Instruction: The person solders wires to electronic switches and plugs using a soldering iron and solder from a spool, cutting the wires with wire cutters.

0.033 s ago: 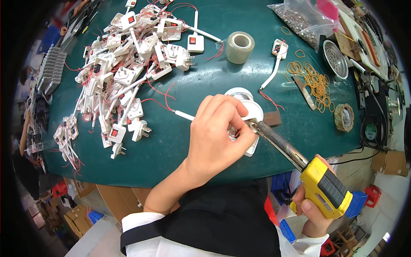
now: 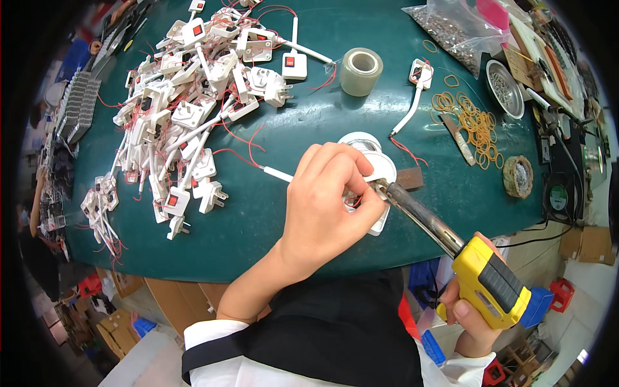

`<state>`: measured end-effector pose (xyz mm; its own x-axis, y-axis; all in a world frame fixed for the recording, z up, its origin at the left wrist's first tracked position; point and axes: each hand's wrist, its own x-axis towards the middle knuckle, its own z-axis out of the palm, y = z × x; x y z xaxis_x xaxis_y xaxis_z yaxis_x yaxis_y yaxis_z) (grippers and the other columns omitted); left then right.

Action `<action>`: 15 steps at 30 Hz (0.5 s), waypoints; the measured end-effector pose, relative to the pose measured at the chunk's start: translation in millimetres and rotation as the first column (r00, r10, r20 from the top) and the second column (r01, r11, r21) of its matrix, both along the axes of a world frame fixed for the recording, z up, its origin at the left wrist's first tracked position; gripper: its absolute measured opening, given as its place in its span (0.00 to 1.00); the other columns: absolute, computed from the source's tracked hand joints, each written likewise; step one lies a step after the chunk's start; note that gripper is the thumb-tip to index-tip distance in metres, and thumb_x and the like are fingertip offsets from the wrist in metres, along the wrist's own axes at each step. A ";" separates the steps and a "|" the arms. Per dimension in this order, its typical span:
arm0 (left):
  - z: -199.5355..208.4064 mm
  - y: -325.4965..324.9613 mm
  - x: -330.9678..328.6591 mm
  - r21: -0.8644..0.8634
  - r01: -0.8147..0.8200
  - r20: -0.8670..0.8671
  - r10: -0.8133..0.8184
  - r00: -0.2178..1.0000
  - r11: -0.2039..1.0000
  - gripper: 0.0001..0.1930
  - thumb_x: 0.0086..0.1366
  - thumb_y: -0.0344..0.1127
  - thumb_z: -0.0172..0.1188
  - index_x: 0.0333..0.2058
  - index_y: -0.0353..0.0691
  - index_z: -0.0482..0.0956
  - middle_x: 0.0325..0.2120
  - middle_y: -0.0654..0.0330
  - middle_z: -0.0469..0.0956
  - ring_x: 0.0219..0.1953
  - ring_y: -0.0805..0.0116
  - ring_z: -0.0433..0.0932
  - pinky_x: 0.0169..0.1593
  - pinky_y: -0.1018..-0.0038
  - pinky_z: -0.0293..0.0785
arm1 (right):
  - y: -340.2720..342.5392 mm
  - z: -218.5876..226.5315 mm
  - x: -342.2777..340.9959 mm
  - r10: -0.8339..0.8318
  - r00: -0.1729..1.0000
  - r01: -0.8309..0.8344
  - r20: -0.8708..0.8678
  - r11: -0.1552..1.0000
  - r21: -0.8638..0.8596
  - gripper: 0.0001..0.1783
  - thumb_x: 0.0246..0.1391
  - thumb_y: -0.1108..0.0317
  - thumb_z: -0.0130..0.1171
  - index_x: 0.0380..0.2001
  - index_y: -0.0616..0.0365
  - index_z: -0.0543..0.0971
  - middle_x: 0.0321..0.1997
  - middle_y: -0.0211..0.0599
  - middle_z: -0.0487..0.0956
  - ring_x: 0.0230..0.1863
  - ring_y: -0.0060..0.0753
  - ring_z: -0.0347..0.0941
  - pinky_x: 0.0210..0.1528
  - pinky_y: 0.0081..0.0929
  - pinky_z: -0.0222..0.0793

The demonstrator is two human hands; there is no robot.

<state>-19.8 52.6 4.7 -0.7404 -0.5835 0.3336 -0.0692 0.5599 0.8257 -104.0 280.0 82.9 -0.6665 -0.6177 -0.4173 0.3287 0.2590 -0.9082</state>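
My left hand (image 2: 325, 200) is closed, its thumb and forefinger pinched over a white plug housing (image 2: 379, 226) that mostly lies hidden beneath it. A white cable (image 2: 277, 173) with red wire ends sticks out to the left of that hand. In my right hand (image 2: 471, 316) is a yellow and black soldering gun (image 2: 490, 284). Its dark metal barrel slants up and left, and the tip is right by the left thumb and forefinger. Just beyond the fingers stands a white spool of solder wire (image 2: 361, 140). Whether the tip touches anything cannot be made out.
A big heap of white plugs (image 2: 187, 116) with red switches and wires covers the left of the green table (image 2: 245, 251). A tape roll (image 2: 361, 72), a single wired plug piece (image 2: 420, 74), rubber bands (image 2: 480, 129) and a metal bowl (image 2: 505, 89) lie farther off.
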 end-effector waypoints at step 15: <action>1.4 -1.0 -1.4 0.018 0.011 0.017 -0.011 1.000 1.000 0.07 0.43 0.20 0.58 0.19 0.34 0.69 0.29 0.58 0.76 0.36 0.60 0.75 0.51 0.64 0.72 | 2.8 -2.8 0.2 -0.001 0.999 0.000 -0.042 1.000 -0.024 0.43 0.40 0.68 0.67 0.59 0.74 0.63 0.33 0.42 0.80 0.29 0.28 0.79 0.36 0.23 0.75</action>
